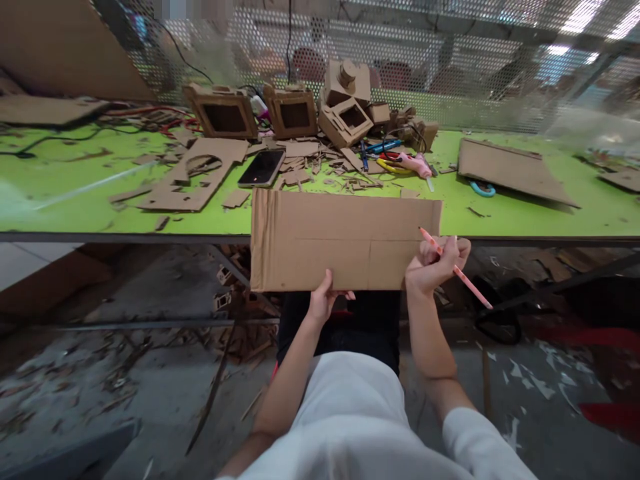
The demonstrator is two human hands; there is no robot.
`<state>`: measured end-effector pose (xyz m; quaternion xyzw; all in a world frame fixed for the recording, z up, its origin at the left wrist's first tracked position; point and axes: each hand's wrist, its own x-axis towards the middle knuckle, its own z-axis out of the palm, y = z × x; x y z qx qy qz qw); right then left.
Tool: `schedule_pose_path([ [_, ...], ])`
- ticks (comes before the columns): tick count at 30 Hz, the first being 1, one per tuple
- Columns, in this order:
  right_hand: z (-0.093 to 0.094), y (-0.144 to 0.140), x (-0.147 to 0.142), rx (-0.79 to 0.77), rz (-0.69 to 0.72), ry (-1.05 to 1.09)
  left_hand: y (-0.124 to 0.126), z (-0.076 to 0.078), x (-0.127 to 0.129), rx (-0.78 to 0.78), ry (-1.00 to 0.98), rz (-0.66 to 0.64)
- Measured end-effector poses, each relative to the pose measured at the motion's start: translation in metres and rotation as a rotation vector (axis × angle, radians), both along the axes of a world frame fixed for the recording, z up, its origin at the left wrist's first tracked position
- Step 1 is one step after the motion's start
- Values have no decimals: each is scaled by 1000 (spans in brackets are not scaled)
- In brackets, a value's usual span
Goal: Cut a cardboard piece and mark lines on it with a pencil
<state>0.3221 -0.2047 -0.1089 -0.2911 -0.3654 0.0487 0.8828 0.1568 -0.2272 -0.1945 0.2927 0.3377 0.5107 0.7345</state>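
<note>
A flat cardboard sheet rests partly on the green table's front edge and juts out toward me. Thin pencil lines cross it, one long and one short. My left hand grips its near edge, thumb on top and fingers underneath. A pink pencil slants through the closed fingers of my right hand, its tip up and to the left over the sheet's right part. The right hand sits at the sheet's right edge.
On the green table lie a phone, a cut cardboard panel, a pink glue gun and many scraps. Cardboard boxes stand behind. Blue-handled scissors poke from under another sheet. A perforated metal screen backs the table.
</note>
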Motion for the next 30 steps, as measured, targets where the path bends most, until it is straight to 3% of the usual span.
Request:
schedule_pose_path([
  [9, -3, 1, -2, 7, 37, -2, 0, -1, 0, -1, -9, -3],
  [16, -15, -2, -7, -397, 226, -481, 1, -3, 0, -6, -16, 14],
  [21, -27, -2, -11, -375, 116, -700, 1, -4, 0, -18, -20, 13],
  [30, -27, -1, -9, -437, 97, -734, 1, -5, 0, -16, -30, 4],
])
